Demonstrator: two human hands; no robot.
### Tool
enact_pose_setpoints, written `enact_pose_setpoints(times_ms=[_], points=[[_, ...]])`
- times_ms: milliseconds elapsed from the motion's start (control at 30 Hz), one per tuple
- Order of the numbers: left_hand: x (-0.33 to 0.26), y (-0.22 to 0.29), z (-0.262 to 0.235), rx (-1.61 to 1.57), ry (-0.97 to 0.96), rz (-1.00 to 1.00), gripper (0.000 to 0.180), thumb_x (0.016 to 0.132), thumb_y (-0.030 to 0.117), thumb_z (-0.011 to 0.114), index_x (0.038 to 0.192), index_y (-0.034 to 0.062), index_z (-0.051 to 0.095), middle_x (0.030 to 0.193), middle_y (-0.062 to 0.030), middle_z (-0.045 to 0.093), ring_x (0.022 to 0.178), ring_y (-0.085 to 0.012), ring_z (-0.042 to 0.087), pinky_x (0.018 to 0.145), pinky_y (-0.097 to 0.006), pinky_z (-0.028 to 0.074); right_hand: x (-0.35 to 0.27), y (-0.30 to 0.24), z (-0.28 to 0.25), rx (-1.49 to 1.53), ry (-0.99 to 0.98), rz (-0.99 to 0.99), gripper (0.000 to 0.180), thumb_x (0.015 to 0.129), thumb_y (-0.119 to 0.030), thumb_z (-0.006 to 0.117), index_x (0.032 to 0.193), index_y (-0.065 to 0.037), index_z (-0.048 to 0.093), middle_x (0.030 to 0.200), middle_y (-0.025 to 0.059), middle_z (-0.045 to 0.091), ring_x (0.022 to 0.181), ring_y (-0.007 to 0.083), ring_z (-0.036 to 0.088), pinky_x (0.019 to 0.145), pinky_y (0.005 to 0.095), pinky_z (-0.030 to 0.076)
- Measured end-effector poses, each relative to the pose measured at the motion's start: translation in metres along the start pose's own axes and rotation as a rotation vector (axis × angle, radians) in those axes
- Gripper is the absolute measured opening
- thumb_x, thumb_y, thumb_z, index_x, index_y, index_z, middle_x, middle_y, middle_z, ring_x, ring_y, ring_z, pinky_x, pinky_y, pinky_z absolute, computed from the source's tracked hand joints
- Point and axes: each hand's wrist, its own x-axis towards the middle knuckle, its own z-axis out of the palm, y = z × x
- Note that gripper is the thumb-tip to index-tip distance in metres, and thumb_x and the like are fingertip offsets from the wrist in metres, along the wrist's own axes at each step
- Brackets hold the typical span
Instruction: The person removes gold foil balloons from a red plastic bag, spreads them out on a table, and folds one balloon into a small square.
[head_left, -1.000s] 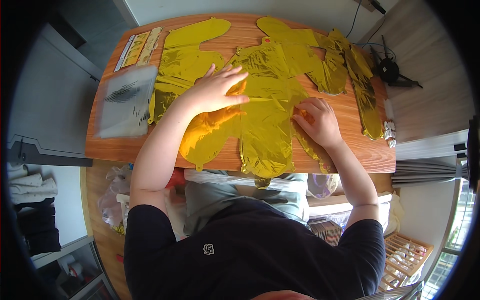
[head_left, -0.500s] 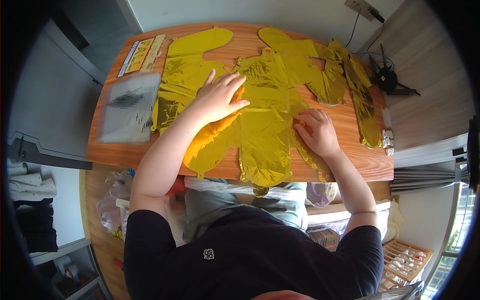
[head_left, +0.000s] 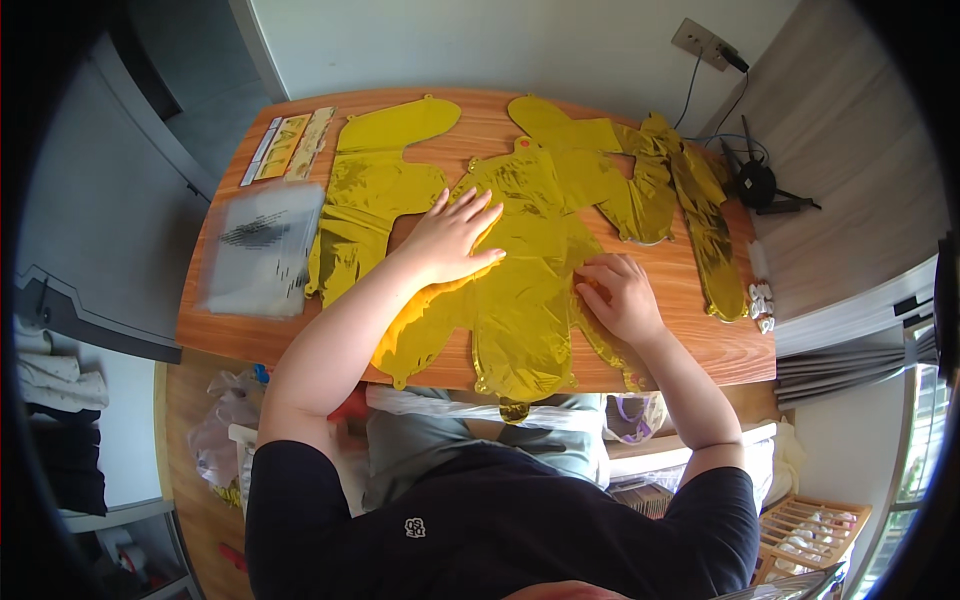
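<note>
A flat gold foil balloon (head_left: 520, 320) with several rounded lobes lies on the table in front of me. My left hand (head_left: 452, 238) rests palm down on its left part, fingers spread, holding nothing. Along that hand and forearm the foil shows orange. At the balloon's right edge, my right hand (head_left: 618, 298) has its fingers bent and drawn together on the foil; its fingertips are partly hidden. Another gold foil balloon (head_left: 370, 185) lies flat at the left, and a creased gold foil balloon (head_left: 640, 195) stretches across the far right.
Clear plastic bags (head_left: 255, 250) and printed cards (head_left: 285, 145) lie on the left of the wooden table (head_left: 720, 355). A black router (head_left: 755, 183) with antennas stands beyond the right edge, cabled to a wall socket (head_left: 705, 45). Small white pieces (head_left: 762, 305) sit at the right edge.
The view has tilted up, so the table sits lower in it. Both hands stay at about the same places on the balloon. The crease across its middle looks flatter.
</note>
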Motion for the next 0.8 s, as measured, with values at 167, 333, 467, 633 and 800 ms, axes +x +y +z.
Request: enact_pose_setpoints(times_ms=[167,333,467,633,800], points=[[0.002,-0.001,0.000,0.005,-0.017,-0.011,0.084,0.105,0.069,0.036,0.167,0.0136,0.023,0.174,-0.0133,0.019,0.162,-0.0277,0.012,0.132,-0.050,0.006,-0.001,0.002,0.002,-0.012,0.034,-0.015,0.020,0.088,-0.016,0.076,0.107,-0.009,0.076,0.110,0.0068,0.070,0.105,0.0305,0.064,0.093,0.0429,0.051],[0.002,-0.003,0.001,-0.018,-0.012,-0.004,0.085,0.104,0.069,0.037,0.167,0.0130,0.023,0.174,-0.0141,0.019,0.162,-0.0286,0.012,0.132,-0.052,0.006,0.000,0.004,0.002,-0.001,0.038,-0.025,0.020,0.088,-0.016,0.076,0.107,-0.009,0.076,0.110,0.0067,0.070,0.104,0.0305,0.064,0.093,0.0425,0.051],[0.002,-0.004,0.003,-0.045,-0.008,-0.009,0.083,0.105,0.066,0.042,0.167,0.0153,0.023,0.174,-0.0140,0.018,0.162,-0.0281,0.012,0.132,-0.051,0.004,0.001,0.004,-0.004,0.026,-0.021,0.003,0.023,0.091,-0.015,0.074,0.111,-0.004,0.075,0.116,0.0122,0.070,0.109,0.0335,0.064,0.097,0.0426,0.051],[0.004,-0.003,0.004,-0.043,0.003,-0.007,0.083,0.104,0.067,0.042,0.167,0.0155,0.025,0.174,-0.0130,0.018,0.162,-0.0273,0.012,0.132,-0.052,0.005,0.007,0.029,-0.014,0.304,-0.011,0.048,0.021,0.094,-0.009,0.071,0.113,-0.002,0.073,0.118,0.0162,0.069,0.111,0.0358,0.065,0.097,0.0425,0.053],[0.004,-0.003,0.002,-0.030,0.001,-0.012,0.084,0.104,0.068,0.042,0.167,0.0160,0.025,0.174,-0.0125,0.019,0.162,-0.0271,0.012,0.132,-0.053,0.005,0.056,0.040,-0.027,0.031,-0.096,0.001,0.027,0.093,-0.010,0.070,0.120,-0.005,0.071,0.123,0.0129,0.069,0.119,0.0320,0.064,0.100,0.0441,0.051]])
